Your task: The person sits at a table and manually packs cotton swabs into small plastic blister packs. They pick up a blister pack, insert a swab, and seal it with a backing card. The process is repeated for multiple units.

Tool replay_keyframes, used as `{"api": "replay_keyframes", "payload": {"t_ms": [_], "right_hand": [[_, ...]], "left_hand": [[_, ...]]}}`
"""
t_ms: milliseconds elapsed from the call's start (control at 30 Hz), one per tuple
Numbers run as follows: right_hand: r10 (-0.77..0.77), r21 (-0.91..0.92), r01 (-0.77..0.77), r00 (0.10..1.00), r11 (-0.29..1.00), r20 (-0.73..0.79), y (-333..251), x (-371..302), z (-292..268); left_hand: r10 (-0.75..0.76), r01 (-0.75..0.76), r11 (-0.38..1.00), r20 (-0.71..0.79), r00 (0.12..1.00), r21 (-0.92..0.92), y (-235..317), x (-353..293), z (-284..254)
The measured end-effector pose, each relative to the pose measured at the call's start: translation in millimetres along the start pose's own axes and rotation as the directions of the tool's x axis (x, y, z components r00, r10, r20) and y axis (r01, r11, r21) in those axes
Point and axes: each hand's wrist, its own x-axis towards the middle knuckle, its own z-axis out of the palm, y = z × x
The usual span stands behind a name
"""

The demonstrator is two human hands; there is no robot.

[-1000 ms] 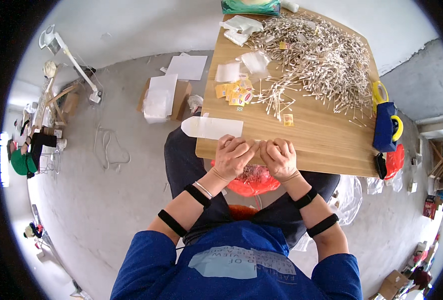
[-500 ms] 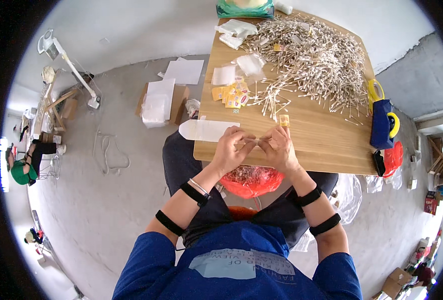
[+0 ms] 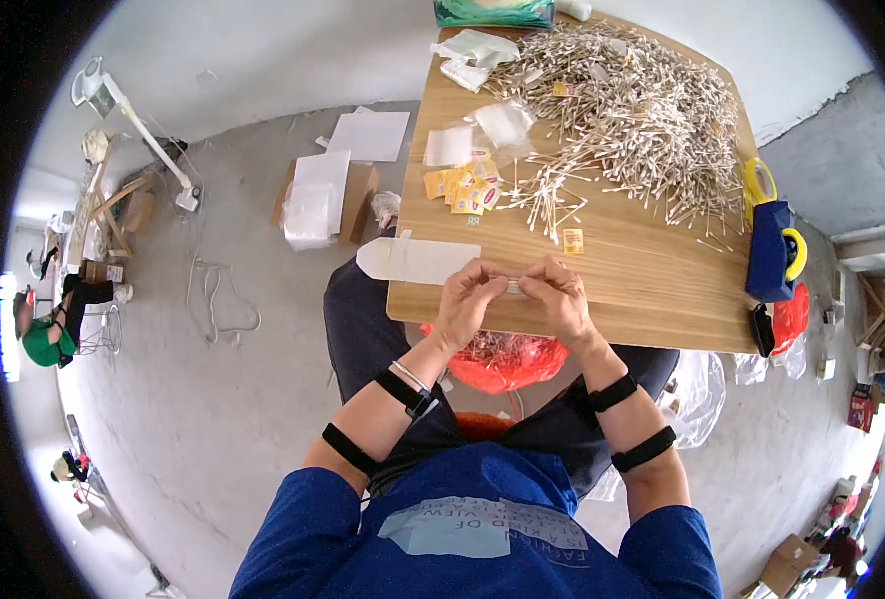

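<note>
Both hands meet over the table's near edge. My left hand [image 3: 465, 302] and my right hand [image 3: 559, 299] pinch the two ends of a small pale bundle [image 3: 513, 287], its middle showing between the thumbs. It looks like cotton swabs, but the fingers cover most of it. Just beyond my right hand lies a small yellow label [image 3: 573, 241]. Left of my left hand is a white strip [image 3: 418, 261] with a pointed end. A big heap of cotton swabs [image 3: 642, 120] covers the far right of the table, with a few loose ones [image 3: 550, 195] nearer me.
Yellow labels [image 3: 465, 186] and clear plastic bags [image 3: 503, 124] lie on the table's left side. A blue tape dispenser [image 3: 770, 252] stands at the right edge. Below the near edge hangs a red bag [image 3: 507, 361]. On the floor, a cardboard box [image 3: 360, 203] holds white sheets.
My fingers have shifted, and the pale bundle now shows between both thumbs. My right hand's fingers have drawn back from the small yellow label.
</note>
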Motion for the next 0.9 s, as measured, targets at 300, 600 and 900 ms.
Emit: {"api": "replay_keyframes", "payload": {"t_ms": [300, 600, 900], "right_hand": [[0.004, 0.121, -0.002, 1.0, 0.993, -0.021, 6.4, -0.5, 4.2], [-0.015, 0.086, 0.021, 0.998, 0.996, -0.065, 4.0, -6.4, 9.3], [-0.03, 0.057, 0.033, 0.998, 0.998, -0.047, 7.8, -4.3, 6.8]], "left_hand": [[-0.029, 0.027, 0.997, -0.029, 0.999, -0.067, -0.4, -1.2, 3.2], [0.004, -0.004, 1.0, -0.021, 1.0, -0.001, -1.9, -0.5, 1.2], [-0.003, 0.0, 0.998, -0.048, 0.999, -0.068, -3.7, 0.5, 3.0]]}}
